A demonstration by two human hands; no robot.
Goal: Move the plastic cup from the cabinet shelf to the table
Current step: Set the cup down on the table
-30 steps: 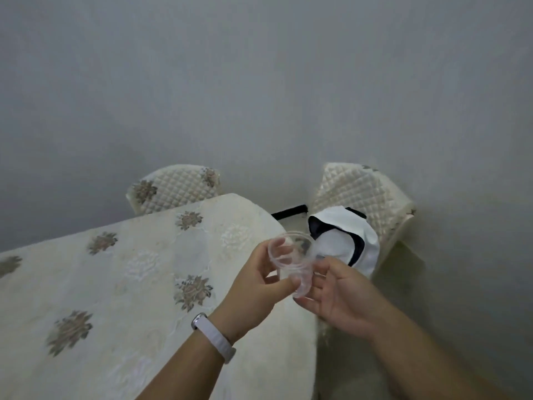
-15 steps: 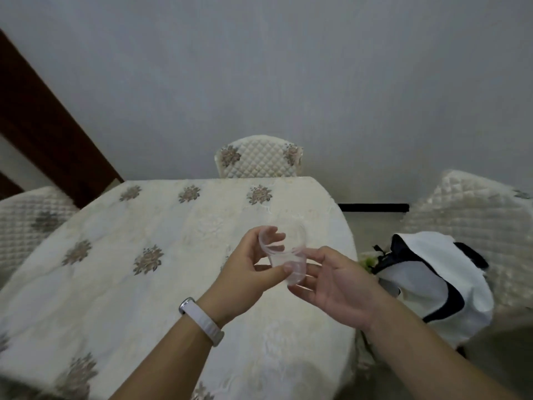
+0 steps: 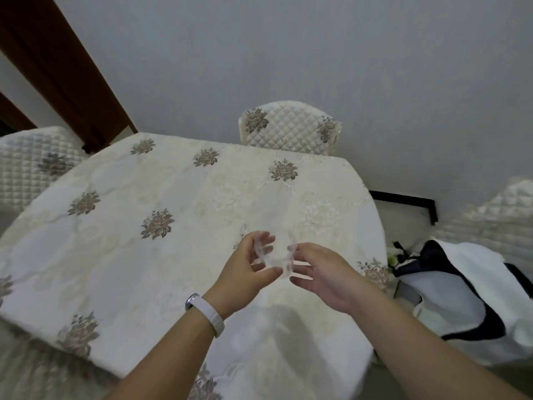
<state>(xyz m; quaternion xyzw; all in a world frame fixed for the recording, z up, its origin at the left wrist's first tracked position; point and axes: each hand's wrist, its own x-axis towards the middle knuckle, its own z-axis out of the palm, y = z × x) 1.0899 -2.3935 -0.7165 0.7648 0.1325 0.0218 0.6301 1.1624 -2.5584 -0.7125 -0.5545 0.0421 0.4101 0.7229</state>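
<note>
A clear plastic cup (image 3: 276, 253) is held tilted in the air above the near right part of the table (image 3: 121, 235), which wears a cream cloth with brown flower prints. My left hand (image 3: 245, 272), with a white wristband, grips the cup between thumb and fingers. My right hand (image 3: 326, 272) touches the cup's right side with its fingertips, the fingers loosely spread. The cup looks empty. The cabinet is out of view.
Quilted cream chairs stand at the far side (image 3: 290, 127), the left (image 3: 31, 163) and the right (image 3: 490, 215). A white and dark bag (image 3: 467, 295) lies on the right chair. A dark wooden door frame (image 3: 57, 62) rises at the upper left.
My view has swung left, bringing more of the table under my hands. Both hands have carried the cup over the tabletop, and it now sits lower toward the cloth.
</note>
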